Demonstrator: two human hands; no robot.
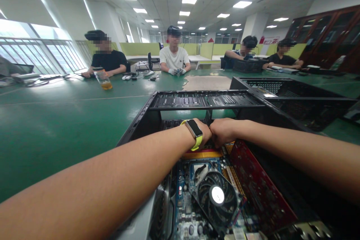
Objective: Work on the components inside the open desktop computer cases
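Note:
An open black computer case (137,116) lies in front of me, its inside facing up. Both my hands reach into its far part, close together above the memory slots (205,154). My left hand (204,130), below a wrist with a yellow-banded watch (194,129), has its fingers curled downward. Beside it my right hand (224,131) is closed like a fist. Whatever the fingers grip is hidden behind the hands. Nearer to me are the blue motherboard (184,195), a black cooling fan (216,198) and a red expansion card (255,183) standing on edge.
A second black case (306,101) stands to the right. On the green table (70,127) are an amber-filled cup (103,78) and a piece of cardboard (206,82). Several people sit across the table, one in a white shirt (174,59) with gloved hands.

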